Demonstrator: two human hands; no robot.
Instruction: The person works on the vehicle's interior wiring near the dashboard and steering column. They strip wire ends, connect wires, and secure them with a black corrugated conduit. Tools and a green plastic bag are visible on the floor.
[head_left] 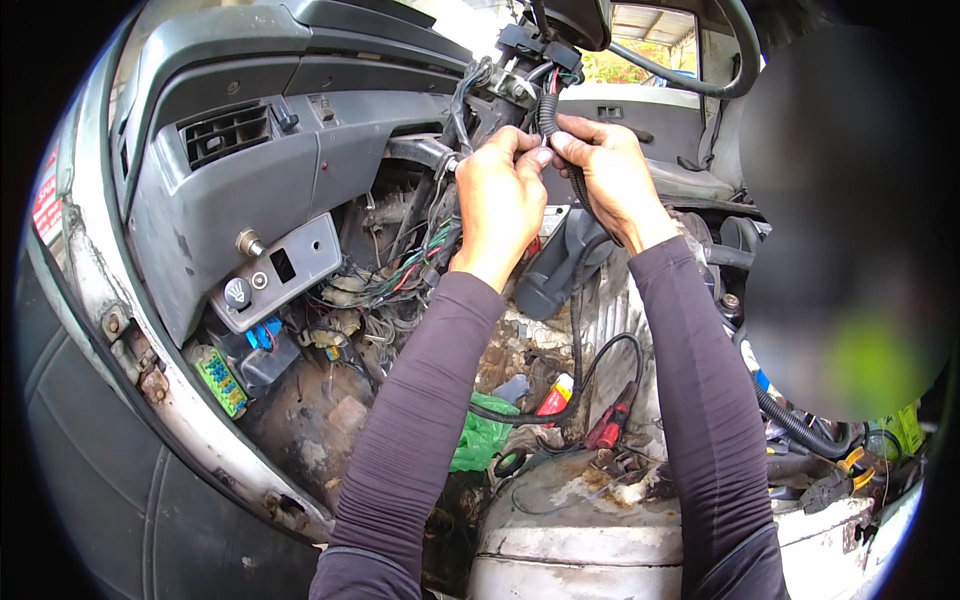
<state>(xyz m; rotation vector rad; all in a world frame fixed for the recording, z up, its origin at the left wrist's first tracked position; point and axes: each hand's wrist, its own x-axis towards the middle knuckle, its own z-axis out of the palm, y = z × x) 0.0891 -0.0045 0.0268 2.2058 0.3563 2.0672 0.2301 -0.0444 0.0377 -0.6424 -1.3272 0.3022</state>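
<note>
Both my hands meet at a black corrugated wire sleeve that hangs from the bared steering column. My right hand is closed around the sleeve, thumb and fingers pinching it. Beside it, my left hand has thumb and forefinger pressed together against the sleeve's left side. A small pale bit shows between the fingertips, too small to make out. Coloured wires come out near the top of the sleeve. Below my hands the sleeve runs on downward, partly hidden behind my right hand.
A grey dashboard spans the left, with loose wiring hanging beneath it. A green fuse box sits low by the door frame. Below lie a green plastic bag and a red-handled tool. The steering wheel rises above.
</note>
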